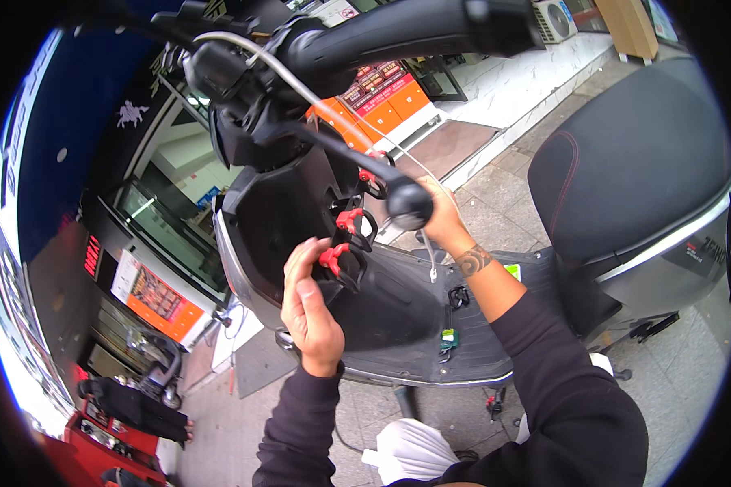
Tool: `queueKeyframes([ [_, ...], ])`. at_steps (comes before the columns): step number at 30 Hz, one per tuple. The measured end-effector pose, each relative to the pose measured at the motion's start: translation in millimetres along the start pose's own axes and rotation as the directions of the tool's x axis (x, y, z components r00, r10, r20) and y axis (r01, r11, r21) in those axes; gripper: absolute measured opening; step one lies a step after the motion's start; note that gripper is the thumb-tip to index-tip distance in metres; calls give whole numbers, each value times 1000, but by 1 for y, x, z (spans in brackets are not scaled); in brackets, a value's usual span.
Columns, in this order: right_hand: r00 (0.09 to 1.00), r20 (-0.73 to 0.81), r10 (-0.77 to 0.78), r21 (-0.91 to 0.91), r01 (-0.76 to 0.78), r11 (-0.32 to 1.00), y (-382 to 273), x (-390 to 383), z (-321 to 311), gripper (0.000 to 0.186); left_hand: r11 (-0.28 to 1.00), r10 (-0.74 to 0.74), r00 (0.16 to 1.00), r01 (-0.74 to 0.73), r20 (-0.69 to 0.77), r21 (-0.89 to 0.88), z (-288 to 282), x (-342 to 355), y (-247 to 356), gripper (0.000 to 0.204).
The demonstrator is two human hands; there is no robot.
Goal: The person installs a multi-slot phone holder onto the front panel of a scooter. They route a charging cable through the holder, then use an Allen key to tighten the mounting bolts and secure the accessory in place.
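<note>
A black scooter stands in front of me, its inner front panel (pixel 288 215) facing me. My left hand (pixel 309 304) is raised against that panel, thumb and fingertips pinching the lowest red-and-black hook (pixel 333 260). Two similar hooks (pixel 351 221) sit above it. My right hand (pixel 445 217) reaches in behind the ball end of the brake lever (pixel 408 203) and closes around a thin white cable (pixel 296 77). The cable runs down from the handlebar, and its loose end (pixel 433 268) hangs below my wrist. The lever hides part of my right fingers.
The black seat (pixel 625 162) rises at right, and the footboard (pixel 463 341) carries a small green object (pixel 449 338). The handlebar (pixel 382 32) crosses overhead. A white bag (pixel 410 450) lies on the paved ground below. Shopfronts and a parked scooter (pixel 138 406) are at left.
</note>
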State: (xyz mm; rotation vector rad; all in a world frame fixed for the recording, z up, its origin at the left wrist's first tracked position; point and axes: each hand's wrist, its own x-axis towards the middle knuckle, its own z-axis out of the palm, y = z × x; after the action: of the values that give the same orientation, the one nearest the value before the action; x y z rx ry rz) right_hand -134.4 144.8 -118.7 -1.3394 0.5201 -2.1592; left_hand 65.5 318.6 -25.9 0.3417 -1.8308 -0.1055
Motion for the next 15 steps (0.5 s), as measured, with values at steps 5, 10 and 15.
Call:
queueKeyframes([
  [5, 998, -1, 63, -121, -63, 991, -6, 6, -7, 30, 795, -206, 872, -116, 444, 596, 24, 105, -6, 20],
  [10, 997, 13, 76, 26, -76, 997, -13, 12, -8, 29, 436, -586, 560, -392, 586, 810, 53, 176, -67, 32],
  [15, 1000, 14, -5, -140, 7, 990, -9, 21, -9, 29, 261, -925, 269, -66, 269, 963, 73, 193, -100, 38],
])
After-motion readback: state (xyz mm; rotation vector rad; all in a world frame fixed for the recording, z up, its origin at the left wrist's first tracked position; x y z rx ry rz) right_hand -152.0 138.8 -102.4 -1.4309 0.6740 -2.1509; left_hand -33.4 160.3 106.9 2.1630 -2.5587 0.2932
